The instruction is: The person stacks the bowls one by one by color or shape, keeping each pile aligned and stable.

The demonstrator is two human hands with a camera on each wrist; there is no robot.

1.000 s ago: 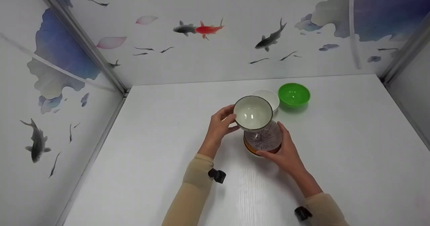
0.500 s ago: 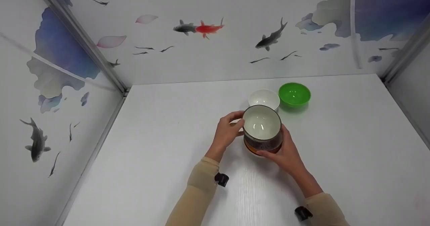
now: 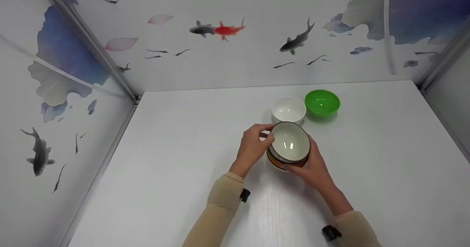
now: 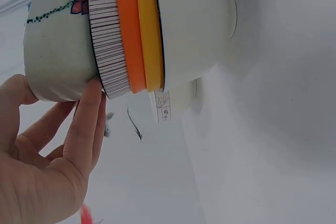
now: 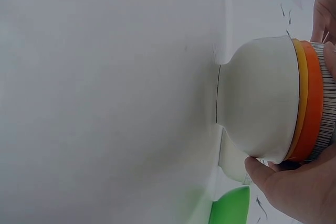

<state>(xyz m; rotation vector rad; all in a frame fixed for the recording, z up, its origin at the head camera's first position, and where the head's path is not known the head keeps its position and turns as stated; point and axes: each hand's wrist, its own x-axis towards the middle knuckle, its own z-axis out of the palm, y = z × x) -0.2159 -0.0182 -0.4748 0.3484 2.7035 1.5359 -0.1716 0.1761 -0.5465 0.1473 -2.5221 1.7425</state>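
Observation:
In the head view my left hand [image 3: 251,149] holds a pale bowl [image 3: 290,142] with a dark rim by its left side, thumb on the rim. The left wrist view shows a painted flower on its outside. It stands at the top of a stack, its lower part inside a black-and-white striped bowl [image 4: 110,35]. Below that come an orange bowl [image 4: 129,30], a yellow bowl [image 4: 149,30] and a large off-white bowl [image 5: 257,98] standing on the table. My right hand [image 3: 315,166] grips the stack from the right, its fingers partly hidden behind it.
Just behind the stack stands a white bowl [image 3: 288,109]. A green bowl [image 3: 322,103] is beside it on the right. The white table [image 3: 176,158] meets a printed back wall [image 3: 249,67] and a left wall with a metal corner post.
My left hand has brought the pale bowl right and toward me, down onto the stack, uncovering the white bowl behind. The right hand has kept its place.

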